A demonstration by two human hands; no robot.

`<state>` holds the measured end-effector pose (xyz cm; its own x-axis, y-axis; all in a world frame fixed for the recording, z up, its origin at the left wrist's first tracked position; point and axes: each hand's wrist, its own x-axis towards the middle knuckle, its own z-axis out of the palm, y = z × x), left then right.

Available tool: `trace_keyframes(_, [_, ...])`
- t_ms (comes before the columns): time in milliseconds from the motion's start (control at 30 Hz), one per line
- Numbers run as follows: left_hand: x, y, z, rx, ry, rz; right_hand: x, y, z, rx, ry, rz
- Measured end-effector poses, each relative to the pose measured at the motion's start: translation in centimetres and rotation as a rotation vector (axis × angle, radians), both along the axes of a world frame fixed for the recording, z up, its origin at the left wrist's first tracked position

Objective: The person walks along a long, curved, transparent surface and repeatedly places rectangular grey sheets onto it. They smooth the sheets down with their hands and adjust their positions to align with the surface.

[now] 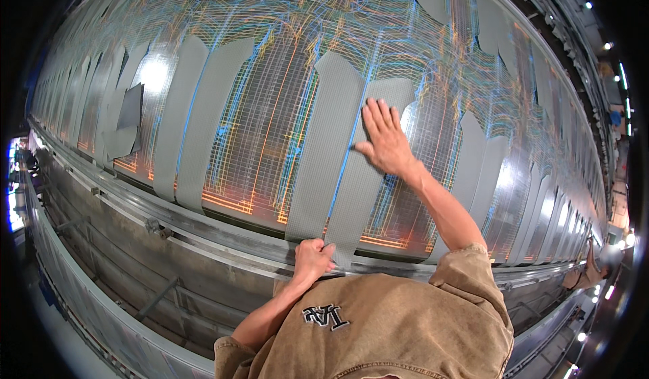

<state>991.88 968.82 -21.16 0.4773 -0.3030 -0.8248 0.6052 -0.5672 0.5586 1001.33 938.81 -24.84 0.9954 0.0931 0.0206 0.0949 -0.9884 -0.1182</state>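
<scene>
My right hand (387,141) lies flat, fingers a little apart, on the upper part of a grey textured sheet strip (358,190). A second grey strip (321,142) runs beside it on the left, with a bright blue line showing in the narrow gap between them. At the near ends of these strips, by the edge of the work surface, my left hand (313,263) is closed with curled fingers. What it grips, if anything, is hidden. Both strips rest on a long, curved surface (270,115) covered with projected blue, orange and yellow lines over a dark grid.
More grey strips (182,108) lie in pairs along the surface on both sides. A loose folded grey piece (125,135) sticks up at the left. A metal rail (223,233) borders the near edge, with a railing (101,291) below left. Another person (587,271) is at the far right.
</scene>
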Motion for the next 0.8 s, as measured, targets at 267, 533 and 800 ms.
trace_keyframes(267, [-0.2, -0.2, 0.2, 0.007, -0.017, 0.038, -7.1, 3.6, 2.5, 0.053, 0.210, 0.192])
trace_keyframes(533, [0.0, -0.4, 0.5, 0.048, -0.133, -0.025, 2.6, -1.3, -0.3, -0.055, -0.086, -0.184])
trace_keyframes(800, [0.0, 3.8, 3.5, 0.162, -0.936, -0.461, -11.6, 7.5, 2.4, 0.176, 0.128, 0.026])
